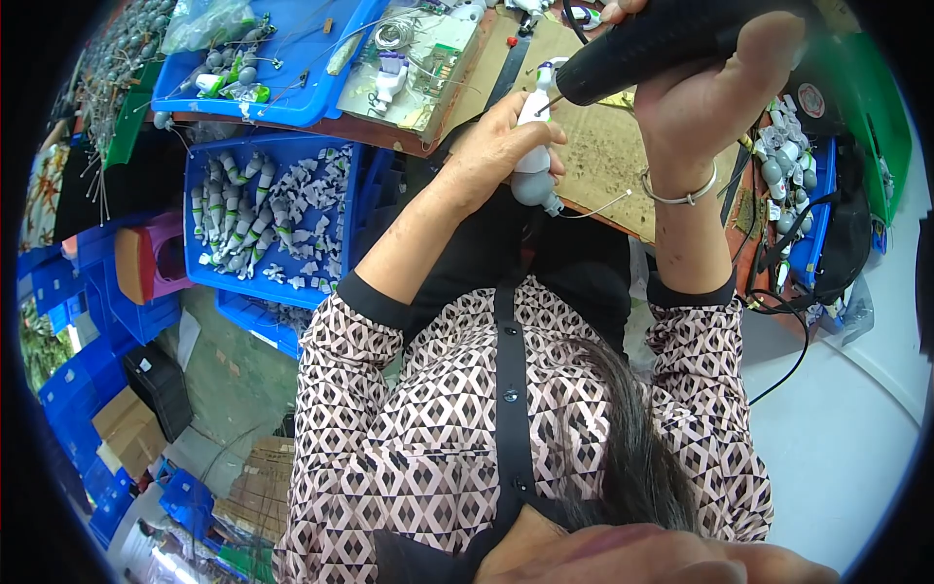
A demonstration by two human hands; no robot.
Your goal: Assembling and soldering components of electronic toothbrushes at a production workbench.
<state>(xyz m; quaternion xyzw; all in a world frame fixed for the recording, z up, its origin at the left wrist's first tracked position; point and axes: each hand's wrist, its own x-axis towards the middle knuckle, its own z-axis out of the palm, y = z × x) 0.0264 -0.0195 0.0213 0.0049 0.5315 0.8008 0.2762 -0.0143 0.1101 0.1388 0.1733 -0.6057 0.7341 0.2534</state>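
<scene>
My left hand [479,156] is closed around a white plastic device with a rounded grey end [533,187], holding it above the table's front edge. A thin pale wire [605,206] runs from beside its grey end. My right hand [693,115] grips a black electric screwdriver [632,54] from the right. The thin bit [551,104] points down-left and meets the white body near my left fingers; whether it sits in a screw cannot be seen. A similar white piece with a purple part [389,80] lies on a board farther left.
A blue crate [268,146] at left holds several grey-and-white devices and small white pieces. Beyond it, a blue tray [302,109] carries loose parts. At right, a blue bin [812,248] with more grey-and-white parts stands near black cables [803,336] and a green bin [871,117].
</scene>
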